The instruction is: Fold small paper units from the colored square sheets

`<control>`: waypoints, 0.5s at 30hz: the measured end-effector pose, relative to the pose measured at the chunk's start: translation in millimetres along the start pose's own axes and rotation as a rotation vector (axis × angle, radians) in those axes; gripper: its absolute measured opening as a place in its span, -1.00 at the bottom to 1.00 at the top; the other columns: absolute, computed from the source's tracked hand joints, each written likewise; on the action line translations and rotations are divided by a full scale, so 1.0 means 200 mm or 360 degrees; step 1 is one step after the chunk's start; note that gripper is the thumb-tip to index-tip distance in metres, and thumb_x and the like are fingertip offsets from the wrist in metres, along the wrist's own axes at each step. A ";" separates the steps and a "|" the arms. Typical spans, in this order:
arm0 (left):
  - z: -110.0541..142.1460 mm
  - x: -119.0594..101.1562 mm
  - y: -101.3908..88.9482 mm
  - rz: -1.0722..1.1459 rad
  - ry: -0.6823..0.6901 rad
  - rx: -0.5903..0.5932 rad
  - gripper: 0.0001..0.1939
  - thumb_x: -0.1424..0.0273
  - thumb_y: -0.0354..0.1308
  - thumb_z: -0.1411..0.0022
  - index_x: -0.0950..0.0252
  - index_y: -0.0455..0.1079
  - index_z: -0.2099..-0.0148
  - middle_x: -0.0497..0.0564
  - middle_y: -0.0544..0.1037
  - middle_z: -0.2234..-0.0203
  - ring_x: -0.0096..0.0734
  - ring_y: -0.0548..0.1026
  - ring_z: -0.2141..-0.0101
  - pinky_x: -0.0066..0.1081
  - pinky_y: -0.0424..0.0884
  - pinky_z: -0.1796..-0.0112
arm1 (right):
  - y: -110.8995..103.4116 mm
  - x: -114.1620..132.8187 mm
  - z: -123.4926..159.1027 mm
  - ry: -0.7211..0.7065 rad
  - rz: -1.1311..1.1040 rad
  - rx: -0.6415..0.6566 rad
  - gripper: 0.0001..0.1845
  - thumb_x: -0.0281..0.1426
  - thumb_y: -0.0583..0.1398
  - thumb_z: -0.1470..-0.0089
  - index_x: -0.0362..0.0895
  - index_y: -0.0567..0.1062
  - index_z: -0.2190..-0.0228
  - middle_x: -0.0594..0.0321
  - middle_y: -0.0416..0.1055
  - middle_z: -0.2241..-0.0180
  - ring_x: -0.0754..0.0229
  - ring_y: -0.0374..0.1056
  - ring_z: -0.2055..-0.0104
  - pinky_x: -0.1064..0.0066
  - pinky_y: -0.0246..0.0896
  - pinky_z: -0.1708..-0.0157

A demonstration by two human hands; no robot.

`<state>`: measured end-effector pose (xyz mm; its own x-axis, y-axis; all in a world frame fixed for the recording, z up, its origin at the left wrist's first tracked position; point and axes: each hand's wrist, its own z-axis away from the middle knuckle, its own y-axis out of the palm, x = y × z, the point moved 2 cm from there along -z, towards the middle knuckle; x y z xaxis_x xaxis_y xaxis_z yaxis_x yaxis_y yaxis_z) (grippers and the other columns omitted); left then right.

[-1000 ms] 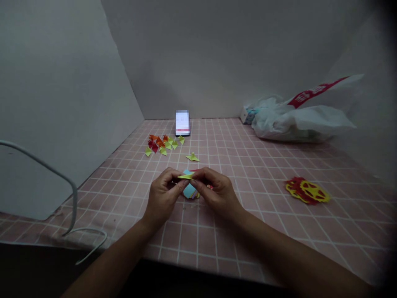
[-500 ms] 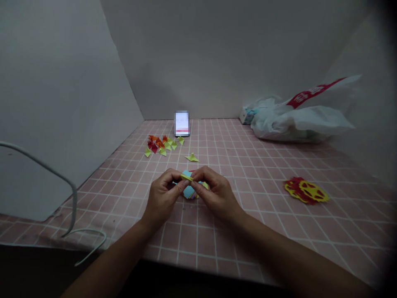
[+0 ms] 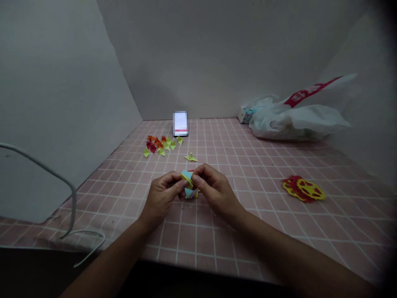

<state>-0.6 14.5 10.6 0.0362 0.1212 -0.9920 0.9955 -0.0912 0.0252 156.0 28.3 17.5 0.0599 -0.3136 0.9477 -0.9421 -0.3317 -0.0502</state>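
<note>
Between my two hands is a small piece of folded yellow paper [image 3: 187,178], tilted down to the right. My left hand [image 3: 163,196] pinches it between thumb and fingers. My right hand [image 3: 217,190] has its thumb and index finger closed at the paper's right end. Below them on the table lies a stack of coloured paper [image 3: 190,194], blue on top, partly hidden by the hands. A folded yellow paper piece with spread wings [image 3: 191,157] sits just beyond my hands.
Small orange, red and yellow folded papers [image 3: 159,144] are grouped at the back left, by a propped phone [image 3: 180,123]. Red and yellow cut-out shapes [image 3: 304,188] lie at right. A white plastic bag [image 3: 291,122] and a box [image 3: 245,115] stand behind. A cable [image 3: 73,198] hangs at left.
The yellow paper has turned from nearly level to a steeper slant, showing more of its face. My right hand has shifted slightly, and the view has moved a little.
</note>
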 end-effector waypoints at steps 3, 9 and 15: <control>0.00 0.00 0.01 -0.0026 0.0008 0.0098 -0.88 0.38 0.26 -0.19 0.31 0.51 0.38 -0.09 0.48 0.54 -0.53 0.41 0.50 -0.51 0.35 0.42 | 0.00 -0.03 -0.01 0.0107 -0.0180 0.0064 -0.86 -0.36 0.19 -0.16 -0.13 0.39 0.42 0.30 0.35 0.43 0.26 0.31 0.40 0.38 0.24 0.37; 0.00 -0.01 0.00 -0.0140 0.0059 0.0155 -0.82 0.36 0.19 -0.26 0.32 0.51 0.36 -0.06 0.49 0.52 -0.50 0.42 0.46 -0.48 0.35 0.37 | 0.00 -0.04 -0.02 0.0257 -0.0458 0.0116 -0.80 -0.33 0.25 -0.09 -0.13 0.34 0.46 0.33 0.33 0.47 0.28 0.32 0.45 0.37 0.29 0.40; 0.00 -0.01 0.00 -0.0218 0.0092 0.0208 -0.82 0.34 0.17 -0.29 0.31 0.51 0.32 -0.06 0.46 0.50 -0.50 0.40 0.45 -0.47 0.33 0.36 | 0.01 -0.02 -0.02 0.0324 -0.0610 0.0152 -0.79 -0.34 0.26 -0.06 -0.12 0.32 0.47 0.35 0.32 0.49 0.28 0.32 0.47 0.36 0.30 0.42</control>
<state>-1.0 14.2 12.3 -0.0903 0.1976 -0.9761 0.9717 -0.1973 -0.1298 153.1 33.4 14.6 0.3236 0.0266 0.9458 -0.8293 -0.4734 0.2970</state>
